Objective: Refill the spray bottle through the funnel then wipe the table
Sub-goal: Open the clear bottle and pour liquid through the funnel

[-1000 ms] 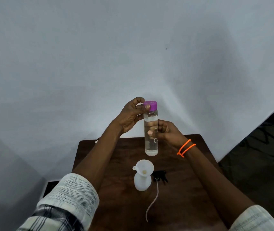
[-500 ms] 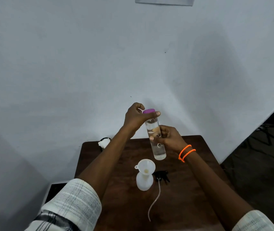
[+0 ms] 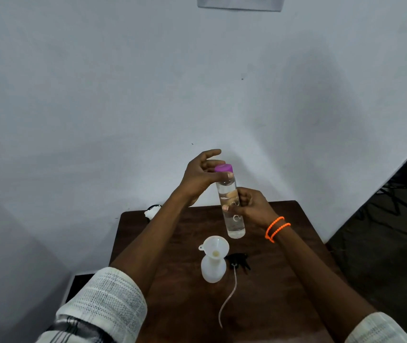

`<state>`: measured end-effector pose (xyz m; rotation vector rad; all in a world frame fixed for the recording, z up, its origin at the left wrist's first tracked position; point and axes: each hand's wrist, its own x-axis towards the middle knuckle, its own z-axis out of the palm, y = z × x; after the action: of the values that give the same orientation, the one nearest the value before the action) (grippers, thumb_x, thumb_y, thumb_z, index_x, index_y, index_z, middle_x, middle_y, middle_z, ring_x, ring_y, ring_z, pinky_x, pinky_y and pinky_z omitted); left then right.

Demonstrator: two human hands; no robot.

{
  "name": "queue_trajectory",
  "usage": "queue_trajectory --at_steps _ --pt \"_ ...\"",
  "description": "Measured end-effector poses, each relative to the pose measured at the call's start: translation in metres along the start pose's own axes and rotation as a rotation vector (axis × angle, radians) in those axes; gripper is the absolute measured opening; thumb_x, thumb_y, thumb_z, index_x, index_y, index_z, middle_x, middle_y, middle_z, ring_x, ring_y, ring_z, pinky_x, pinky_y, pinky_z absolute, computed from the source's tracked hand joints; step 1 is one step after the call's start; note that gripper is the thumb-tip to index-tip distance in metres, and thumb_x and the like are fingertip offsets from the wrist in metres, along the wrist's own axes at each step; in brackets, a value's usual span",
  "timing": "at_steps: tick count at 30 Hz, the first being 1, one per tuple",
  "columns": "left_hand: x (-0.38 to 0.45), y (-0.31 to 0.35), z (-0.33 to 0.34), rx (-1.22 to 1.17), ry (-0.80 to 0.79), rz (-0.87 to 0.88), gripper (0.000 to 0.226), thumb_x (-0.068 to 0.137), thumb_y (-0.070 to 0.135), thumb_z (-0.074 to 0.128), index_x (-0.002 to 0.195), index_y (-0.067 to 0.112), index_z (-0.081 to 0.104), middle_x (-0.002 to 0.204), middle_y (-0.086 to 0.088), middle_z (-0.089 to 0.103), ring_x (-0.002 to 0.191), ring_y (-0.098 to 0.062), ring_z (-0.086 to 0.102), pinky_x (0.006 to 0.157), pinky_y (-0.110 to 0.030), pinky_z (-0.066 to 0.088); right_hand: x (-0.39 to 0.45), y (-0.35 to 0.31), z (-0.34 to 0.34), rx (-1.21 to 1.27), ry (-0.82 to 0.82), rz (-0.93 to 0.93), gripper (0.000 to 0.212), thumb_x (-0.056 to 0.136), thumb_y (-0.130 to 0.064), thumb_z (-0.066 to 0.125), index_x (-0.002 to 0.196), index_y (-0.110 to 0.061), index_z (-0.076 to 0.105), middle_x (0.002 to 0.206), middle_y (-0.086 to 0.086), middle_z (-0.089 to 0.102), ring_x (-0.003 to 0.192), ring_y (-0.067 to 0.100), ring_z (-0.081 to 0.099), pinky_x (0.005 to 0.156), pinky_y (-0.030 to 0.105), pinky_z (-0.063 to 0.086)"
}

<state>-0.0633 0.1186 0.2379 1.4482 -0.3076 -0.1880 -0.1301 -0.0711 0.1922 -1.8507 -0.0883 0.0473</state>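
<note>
Right hand (image 3: 252, 206) grips clear bottle (image 3: 232, 209) above funnel (image 3: 216, 246).

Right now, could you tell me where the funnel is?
The funnel sits in the white spray bottle's neck at table centre, left of the black sprayer head.

table (image 3: 162, 243): dark wood | spray bottle (image 3: 212, 268) with funnel (image 3: 216, 246) | sprayer head (image 3: 238, 259) | cloth (image 3: 151, 212)

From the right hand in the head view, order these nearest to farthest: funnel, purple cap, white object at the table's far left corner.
From the right hand:
1. Purple cap, just above, under the left hand's fingers.
2. Funnel, below, seated in the white bottle.
3. White object, far left corner.
</note>
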Motion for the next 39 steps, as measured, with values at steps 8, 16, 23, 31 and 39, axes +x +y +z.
queue_trajectory --at_steps 8,16,23,31,39 --pt "0.001 0.000 -0.002 -0.149 -0.117 -0.025 0.061 0.079 0.008 0.075 0.137 0.019 0.060 0.127 -0.016 0.066 0.116 -0.023 0.064 0.100 -0.034 0.052 0.006 0.003 0.001 0.000 -0.014 0.022 0.042 0.074 -0.010 0.086 0.112 -0.005 0.069 0.102 0.010 0.077 0.096 0.024 0.074 0.090 0.040 0.060" --pt "0.007 0.000 -0.011 -0.095 -0.018 0.016 0.070 0.068 -0.006 0.089 0.131 0.012 0.067 0.112 -0.013 0.074 0.103 -0.024 0.070 0.091 -0.038 0.059 0.009 0.005 0.000 0.003 -0.010 0.027 0.044 0.073 -0.011 0.087 0.112 -0.006 0.069 0.102 0.009 0.077 0.097 0.025 0.074 0.091 0.042 0.059" --pt "0.014 -0.004 -0.009 -0.094 -0.036 0.024 0.072 0.072 0.009 0.091 0.136 0.022 0.063 0.118 -0.006 0.066 0.103 -0.018 0.066 0.090 -0.032 0.058 0.015 0.004 0.002 0.011 0.003 0.030 0.038 0.074 -0.006 0.085 0.110 -0.007 0.071 0.101 0.008 0.078 0.095 0.024 0.075 0.091 0.043 0.059" --pt "0.019 -0.008 -0.013 -0.046 -0.092 -0.013 0.074 0.067 -0.008 0.090 0.133 0.014 0.065 0.117 -0.013 0.074 0.111 -0.029 0.071 0.092 -0.039 0.059 0.018 0.010 0.001 -0.001 0.011 0.037 0.037 0.072 -0.006 0.087 0.106 -0.006 0.072 0.099 0.008 0.078 0.093 0.024 0.075 0.088 0.040 0.060" --pt "0.025 -0.011 -0.008 -0.042 -0.068 0.008 0.061 0.065 0.025 0.094 0.122 0.018 0.072 0.106 -0.007 0.066 0.097 -0.014 0.065 0.085 -0.029 0.056 0.021 0.009 0.004 -0.010 0.007 0.027 0.037 0.071 -0.010 0.089 0.104 -0.010 0.074 0.097 0.007 0.078 0.093 0.024 0.075 0.089 0.041 0.060"
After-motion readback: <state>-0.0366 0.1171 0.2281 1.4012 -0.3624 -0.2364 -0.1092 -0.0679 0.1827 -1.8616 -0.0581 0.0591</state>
